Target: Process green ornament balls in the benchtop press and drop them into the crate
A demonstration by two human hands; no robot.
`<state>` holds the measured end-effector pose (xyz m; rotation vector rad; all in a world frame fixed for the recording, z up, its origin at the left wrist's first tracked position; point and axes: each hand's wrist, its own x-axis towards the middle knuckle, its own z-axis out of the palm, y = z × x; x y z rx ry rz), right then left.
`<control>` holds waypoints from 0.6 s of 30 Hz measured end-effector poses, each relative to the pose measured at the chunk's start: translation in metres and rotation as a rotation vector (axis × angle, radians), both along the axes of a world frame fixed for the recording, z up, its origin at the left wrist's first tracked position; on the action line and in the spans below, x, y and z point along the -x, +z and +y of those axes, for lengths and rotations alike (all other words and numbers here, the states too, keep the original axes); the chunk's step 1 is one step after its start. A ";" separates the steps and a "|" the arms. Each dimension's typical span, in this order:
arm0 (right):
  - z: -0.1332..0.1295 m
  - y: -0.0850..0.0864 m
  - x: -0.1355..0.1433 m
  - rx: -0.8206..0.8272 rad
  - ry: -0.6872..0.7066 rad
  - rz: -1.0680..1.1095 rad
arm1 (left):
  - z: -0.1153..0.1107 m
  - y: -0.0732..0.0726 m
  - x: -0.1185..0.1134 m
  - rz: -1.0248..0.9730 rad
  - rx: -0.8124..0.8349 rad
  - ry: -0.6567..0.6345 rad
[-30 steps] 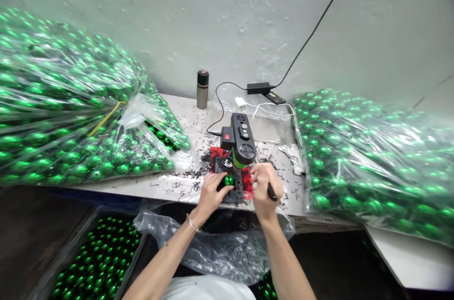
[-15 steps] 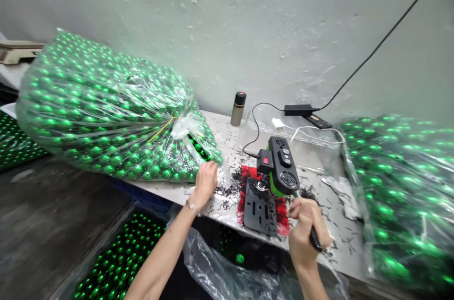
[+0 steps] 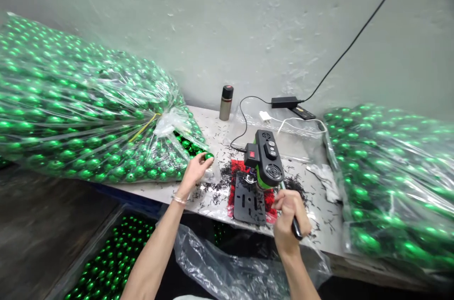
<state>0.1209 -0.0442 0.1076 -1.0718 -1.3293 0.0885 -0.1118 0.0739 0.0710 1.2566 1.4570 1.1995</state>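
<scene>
My left hand [image 3: 194, 170] pinches a shiny green ball [image 3: 209, 156] beside the torn opening of a big clear plastic bag [image 3: 106, 115] full of such balls. My right hand [image 3: 289, 222] is closed round the black-tipped lever [image 3: 297, 230] of a small bench drill press [image 3: 269, 158]. Under the press head lies its slotted black base plate [image 3: 250, 198], with nothing seen resting on it. A red mat [image 3: 236, 167] strewn with black shavings is beneath the plate.
A second bag of green balls [image 3: 386, 186] stands at the right. Below the table edge are loose green balls [image 3: 113, 257] and a crumpled plastic sheet [image 3: 220, 262]. A spray can [image 3: 226, 103], power adapter [image 3: 284, 102] and white glove [image 3: 326, 182] lie about.
My left hand now has a green ball between its fingertips, drawn from the bag's opening. A ball in the dark below the table edge is gone from sight. My right hand stays on the lever.
</scene>
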 end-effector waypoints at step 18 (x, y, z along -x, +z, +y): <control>-0.002 0.000 0.002 -0.009 0.004 -0.037 | -0.074 -0.048 -0.101 0.277 -0.113 -0.265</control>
